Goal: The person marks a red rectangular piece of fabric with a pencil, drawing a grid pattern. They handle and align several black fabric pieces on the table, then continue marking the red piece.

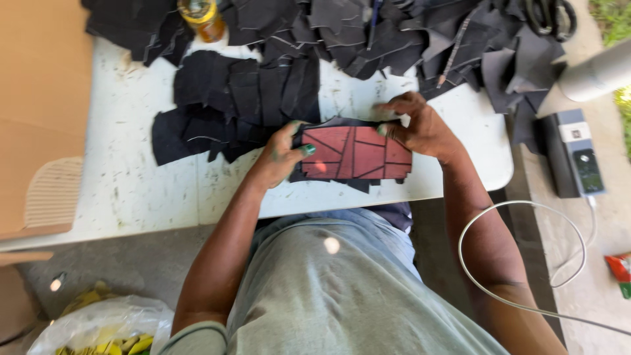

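A red rectangular panel [355, 152], scored with dark lines into angular sections, lies on a dark backing piece at the near edge of a white table [131, 177]. My left hand [281, 156] grips the panel's left end, thumb on top. My right hand [420, 126] holds its upper right corner, fingers curled over the edge. Just beyond the panel lie several black cut fabric pieces [243, 98].
More dark scraps [447, 39] are heaped along the table's far side, with an amber bottle [202, 16] among them. Brown cardboard [39, 112] stands at left. A dark box device [573, 154] and white cable [526, 210] lie at right. A plastic bag [98, 329] with yellow scraps sits lower left.
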